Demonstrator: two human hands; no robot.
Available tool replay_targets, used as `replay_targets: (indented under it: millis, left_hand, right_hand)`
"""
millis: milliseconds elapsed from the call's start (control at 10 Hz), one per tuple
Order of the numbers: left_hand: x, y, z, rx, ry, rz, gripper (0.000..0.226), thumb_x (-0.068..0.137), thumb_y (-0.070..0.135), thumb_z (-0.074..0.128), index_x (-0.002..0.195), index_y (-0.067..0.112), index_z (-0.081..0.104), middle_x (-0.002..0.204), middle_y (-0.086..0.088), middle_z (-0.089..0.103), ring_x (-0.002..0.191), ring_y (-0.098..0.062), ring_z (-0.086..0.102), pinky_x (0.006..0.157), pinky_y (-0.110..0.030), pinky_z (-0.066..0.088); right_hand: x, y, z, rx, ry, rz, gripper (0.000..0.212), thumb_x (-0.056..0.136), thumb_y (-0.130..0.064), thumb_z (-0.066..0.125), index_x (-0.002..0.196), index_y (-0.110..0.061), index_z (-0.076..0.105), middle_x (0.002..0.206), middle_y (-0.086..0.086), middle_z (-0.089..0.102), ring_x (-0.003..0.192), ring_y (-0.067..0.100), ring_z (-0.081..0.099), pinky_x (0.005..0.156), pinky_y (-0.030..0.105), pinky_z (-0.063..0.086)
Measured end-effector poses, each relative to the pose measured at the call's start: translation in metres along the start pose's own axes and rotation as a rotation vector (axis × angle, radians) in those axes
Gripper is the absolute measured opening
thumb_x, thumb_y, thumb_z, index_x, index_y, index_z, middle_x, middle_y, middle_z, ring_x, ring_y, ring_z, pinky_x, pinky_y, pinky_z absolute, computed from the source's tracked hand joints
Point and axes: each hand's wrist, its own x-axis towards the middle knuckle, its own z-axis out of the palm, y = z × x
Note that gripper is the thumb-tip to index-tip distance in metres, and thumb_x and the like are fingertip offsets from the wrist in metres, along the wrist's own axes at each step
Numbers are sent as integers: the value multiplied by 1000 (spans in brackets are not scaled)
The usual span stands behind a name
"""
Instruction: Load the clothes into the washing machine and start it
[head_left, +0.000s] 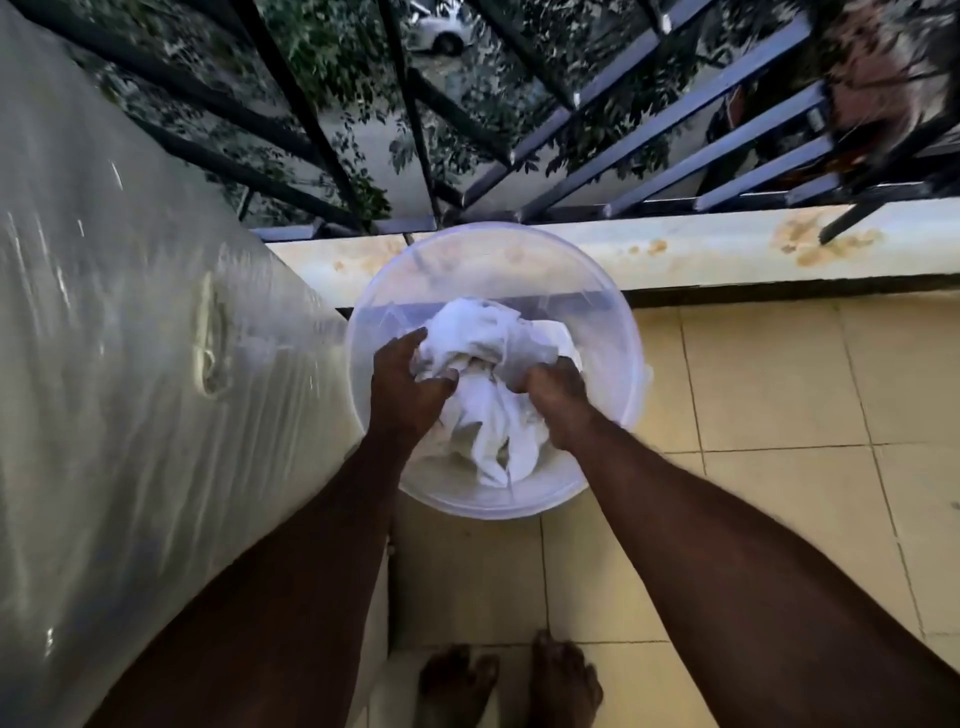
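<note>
Machine (130, 364): it stands at my far left, wrapped in a clear plastic cover. I see no open lid or door from here. Risk: if I lift the load before the cover is off, I judge I have nowhere to put it and must hold it one-handed.

Cover: glossy and loose over the machine. Risk: cloth dragged across it may snag or pull it askew.

Left hand (408, 387): fingers curled into the left side of the clothes, gripping. Risk: a shallow pinch takes only the top layer, and the rest stays behind.

Clothes (493, 400): a crumpled white bundle, inside the tub, between my two hands. I cannot tell how many pieces it is. Risk: a trailing end may hang free on the lift and brush the floor or catch the tub rim.

Tub (631, 364): clear, round, on the floor against the ledge, just right of the machine. Risk: it looks light; I judge a sharp upward pull could tip or drag it.

Right hand (558, 397): clenched on the right side of the clothes, apart from my left hand. Risk: uneven pull between the hands lets the bundle sag in the middle and shed a piece.

Floor (779, 493): pale tiles, my bare feet near the tub. Risk: a dropped piece picks up dirt.

Railing (675, 130): open bars beyond the ledge, a drop below. Risk: a wide swing could send a piece through the gaps.
</note>
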Motion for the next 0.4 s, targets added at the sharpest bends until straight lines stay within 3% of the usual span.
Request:
replay_targets:
  millis: [100, 200, 300, 400]
  left_hand:
    - [0, -6, 0, 120, -30, -29, 59, 80, 8, 80, 135, 5, 58, 141, -17, 52, 133, -26, 48, 112, -32, 38]
    - [5, -5, 2, 161, -95, -90, 58, 89, 19, 72, 143, 11, 50, 150, -14, 43, 142, -26, 38, 118, -39, 32]
    - [6, -6, 6, 181, -123, -109, 53, 94, 21, 65, 144, 13, 49, 149, -14, 45, 141, -27, 40, 117, -36, 32]
    - [2, -5, 10, 157, -108, -38, 40, 97, 18, 59, 136, 7, 57, 137, -16, 57, 129, -29, 51, 92, -11, 32]
  right_hand:
    - [1, 3, -3, -162, 49, -37, 63, 84, -4, 67, 144, -13, 51, 120, 7, 67, 104, 24, 65, 94, 38, 55]
    - [-5, -1, 0, -281, 19, -170, 59, 84, 0, 64, 141, -12, 53, 137, 9, 62, 127, 30, 57, 108, 44, 48]
    - [-6, -3, 2, -361, -15, -212, 58, 84, 1, 62, 141, -9, 53, 139, 11, 60, 130, 31, 56, 109, 47, 47]
    - [-5, -3, 3, -402, -23, -167, 65, 85, -1, 60, 147, -10, 45, 146, 14, 53, 136, 34, 50, 112, 50, 44]
